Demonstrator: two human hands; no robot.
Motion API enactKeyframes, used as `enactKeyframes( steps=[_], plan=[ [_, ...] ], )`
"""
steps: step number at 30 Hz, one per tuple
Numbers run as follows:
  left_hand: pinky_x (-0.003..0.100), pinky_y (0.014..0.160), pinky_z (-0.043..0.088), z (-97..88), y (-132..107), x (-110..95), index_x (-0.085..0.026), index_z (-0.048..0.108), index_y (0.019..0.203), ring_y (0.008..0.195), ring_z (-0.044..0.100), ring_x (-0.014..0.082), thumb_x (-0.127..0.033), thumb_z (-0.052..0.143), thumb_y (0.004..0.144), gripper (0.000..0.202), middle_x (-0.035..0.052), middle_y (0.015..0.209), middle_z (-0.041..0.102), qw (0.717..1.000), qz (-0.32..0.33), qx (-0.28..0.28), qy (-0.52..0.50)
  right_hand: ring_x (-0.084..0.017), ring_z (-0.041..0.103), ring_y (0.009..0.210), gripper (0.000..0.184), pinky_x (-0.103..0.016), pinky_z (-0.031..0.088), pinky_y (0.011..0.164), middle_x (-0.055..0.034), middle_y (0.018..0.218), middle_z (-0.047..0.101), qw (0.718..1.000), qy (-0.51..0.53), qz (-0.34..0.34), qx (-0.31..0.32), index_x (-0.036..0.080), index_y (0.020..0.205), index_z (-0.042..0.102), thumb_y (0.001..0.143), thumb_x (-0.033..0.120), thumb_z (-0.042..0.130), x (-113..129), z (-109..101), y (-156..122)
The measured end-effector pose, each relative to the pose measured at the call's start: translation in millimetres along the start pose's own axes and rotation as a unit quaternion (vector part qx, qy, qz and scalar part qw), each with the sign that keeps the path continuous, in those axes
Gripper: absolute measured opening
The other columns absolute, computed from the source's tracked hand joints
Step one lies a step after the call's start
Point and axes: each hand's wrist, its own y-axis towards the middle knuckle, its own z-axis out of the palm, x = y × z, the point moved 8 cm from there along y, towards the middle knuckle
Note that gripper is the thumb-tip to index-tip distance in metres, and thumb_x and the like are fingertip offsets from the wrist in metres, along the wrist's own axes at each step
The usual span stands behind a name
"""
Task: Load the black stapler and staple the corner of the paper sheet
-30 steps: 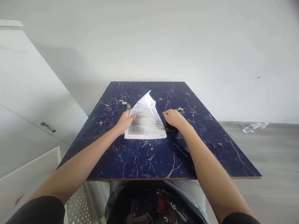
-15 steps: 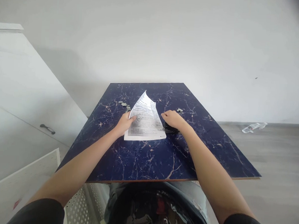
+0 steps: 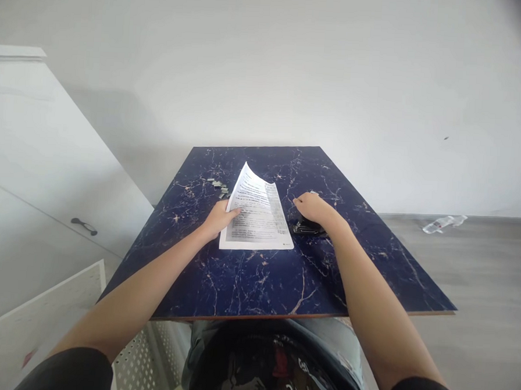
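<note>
Pale wall (image 3: 293, 63), blue veined counter (image 3: 259, 288): printed paper in the left hand (image 3: 219, 218)

Counter fills the middle of the frame, its far edge near the wall. Printed paper (image 3: 259, 224) at frame centre, tilted, upper left corner curling up, lower edge toward the wearer. Left hand at the paper's left edge, pinching it, thumb across the printed face, other fingers underneath.

Right hand (image 3: 315, 209), right of centre: fingers curled into a loose fist over a black object (image 3: 305, 228). Hand hides most of it; cannot tell whether the fingers grip it or only rest on top. Object sits on the counter, just beside the paper's right edge.

Small pale pieces (image 3: 219, 186) lie scattered on the counter, upper left of the paper, near the left hand.

Far left of frame: white cabinet (image 3: 36, 148) with a dark handle (image 3: 83, 226). Right side: clear bottle (image 3: 445, 224) lying on the grey floor (image 3: 482, 288), close to the wall.
</note>
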Motion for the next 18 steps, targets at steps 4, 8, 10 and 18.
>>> enactKeyframes(
  steps=[4, 8, 10, 18],
  plan=[
    [0.047, 0.100, 0.050, 1.2, -0.5, -1.2, -0.017, 0.075, 0.113, 0.109, 0.069, 0.0315, -0.036, 0.073, 0.080, 0.038, 0.0114, 0.117, 0.074, 1.000, -0.002, 0.006, 0.004, -0.032, 0.068, 0.101, 0.044, -0.040, 0.049, 0.090, -0.0256, 0.108, 0.072, 1.000, -0.006, 0.004, -0.005, 0.008, 0.099, 0.074, 0.101, 0.032, 0.038, -4.5, -0.5, 1.3],
    [0.048, 0.101, 0.050, 2.0, -1.2, -3.9, -0.017, 0.076, 0.109, 0.108, 0.069, 0.0315, -0.037, 0.075, 0.078, 0.037, 0.0120, 0.116, 0.075, 1.000, -0.006, 0.011, 0.003, -0.032, 0.068, 0.102, 0.042, -0.039, 0.049, 0.090, -0.0246, 0.109, 0.073, 1.000, -0.004, -0.002, -0.001, 0.008, 0.101, 0.074, 0.101, 0.031, 0.039, -1.7, 2.7, 1.8],
    [0.049, 0.101, 0.050, 3.2, -1.5, -3.7, -0.017, 0.076, 0.106, 0.106, 0.069, 0.0317, -0.038, 0.077, 0.077, 0.036, 0.0125, 0.115, 0.075, 1.000, -0.013, 0.020, 0.004, -0.032, 0.068, 0.101, 0.043, -0.039, 0.050, 0.089, -0.0243, 0.109, 0.073, 1.000, 0.000, 0.001, 0.006, 0.008, 0.101, 0.074, 0.101, 0.032, 0.038, -0.4, 3.5, 1.4],
    [0.050, 0.101, 0.049, 5.2, -2.8, -7.1, -0.018, 0.075, 0.109, 0.108, 0.069, 0.0320, -0.034, 0.074, 0.078, 0.034, 0.0123, 0.117, 0.074, 0.999, 0.003, 0.034, 0.031, -0.026, 0.067, 0.085, 0.039, -0.034, 0.048, 0.078, -0.0182, 0.094, 0.074, 1.000, -0.002, -0.018, -0.009, 0.014, 0.086, 0.072, 0.100, 0.035, 0.042, 1.5, -0.3, -0.9]
  ],
)
